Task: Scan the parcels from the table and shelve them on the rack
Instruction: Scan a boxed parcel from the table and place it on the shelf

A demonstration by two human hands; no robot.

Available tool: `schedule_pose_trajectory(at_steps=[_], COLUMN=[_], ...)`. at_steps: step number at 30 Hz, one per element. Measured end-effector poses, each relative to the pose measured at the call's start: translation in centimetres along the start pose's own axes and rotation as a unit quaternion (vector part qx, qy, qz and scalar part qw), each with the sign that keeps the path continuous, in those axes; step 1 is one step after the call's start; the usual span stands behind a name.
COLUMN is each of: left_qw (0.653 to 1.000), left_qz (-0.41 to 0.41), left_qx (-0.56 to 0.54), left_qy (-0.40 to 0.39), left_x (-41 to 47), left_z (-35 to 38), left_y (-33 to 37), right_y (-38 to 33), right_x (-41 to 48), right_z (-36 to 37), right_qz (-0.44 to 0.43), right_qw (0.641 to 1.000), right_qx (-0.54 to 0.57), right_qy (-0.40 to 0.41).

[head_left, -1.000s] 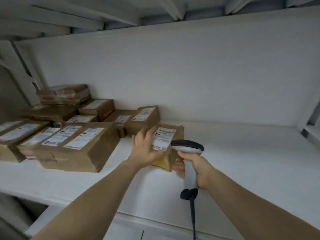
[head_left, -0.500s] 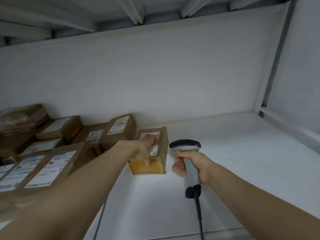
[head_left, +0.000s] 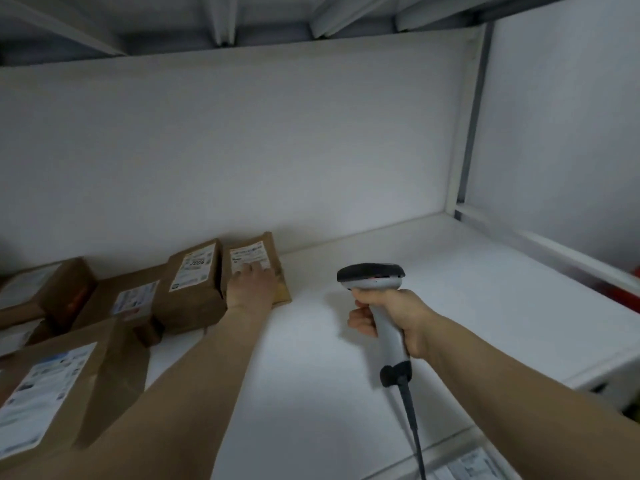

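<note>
Left hand [head_left: 251, 289] lies flat on the parcel [head_left: 272, 249], fingers straight and together over its label. The parcel sits on the rack shelf [head_left: 467, 289] just right of the neighbour parcel [head_left: 192, 299], seemingly touching it. Right hand [head_left: 391, 317], well right of that neighbour, is clamped round the scanner [head_left: 370, 273]. Risk: a skewed push shoves the neighbour, or the trailing cable [head_left: 412, 427] snags.

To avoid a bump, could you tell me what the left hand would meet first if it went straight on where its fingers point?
The left hand lies on the end parcel, fingers toward the rear; past its label, probably the back wall comes first, though depth is unclear.
</note>
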State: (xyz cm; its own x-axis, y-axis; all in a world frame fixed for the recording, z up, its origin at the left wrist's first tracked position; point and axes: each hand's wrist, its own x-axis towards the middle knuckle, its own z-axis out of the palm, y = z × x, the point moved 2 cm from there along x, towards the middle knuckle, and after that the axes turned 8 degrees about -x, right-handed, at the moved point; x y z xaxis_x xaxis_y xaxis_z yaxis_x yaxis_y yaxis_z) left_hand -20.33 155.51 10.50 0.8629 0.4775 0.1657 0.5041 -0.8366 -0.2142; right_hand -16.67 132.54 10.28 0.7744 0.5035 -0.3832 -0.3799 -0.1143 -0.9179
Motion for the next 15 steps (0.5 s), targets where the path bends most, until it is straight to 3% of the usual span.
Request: schedule_pose_trajectory(at_steps=[4,7,15], left_qw=[0.997,0.996,0.981], left_qz=[-0.039,-0.069,0.132], left_qx=[-0.042,-0.053,-0.142], left_qy=[-0.056,-0.036,-0.011], left_x=[-0.7,-1.7,-4.4], left_z=[0.7,0.1,-5.0], left_y=[1.1,2.5,14.4], right_y=[-0.3,-0.1,1.8], right_x=[-1.2,-2.2,-7.4], right_z=[-0.8,-1.9,-8.9], right_qz=[-0.014,-0.009,-0.01], right_qw=[1.0,0.999,0.997], right_qx=[0.01,-0.008,-0.014], right_qy=[0.021,0.03,0.08])
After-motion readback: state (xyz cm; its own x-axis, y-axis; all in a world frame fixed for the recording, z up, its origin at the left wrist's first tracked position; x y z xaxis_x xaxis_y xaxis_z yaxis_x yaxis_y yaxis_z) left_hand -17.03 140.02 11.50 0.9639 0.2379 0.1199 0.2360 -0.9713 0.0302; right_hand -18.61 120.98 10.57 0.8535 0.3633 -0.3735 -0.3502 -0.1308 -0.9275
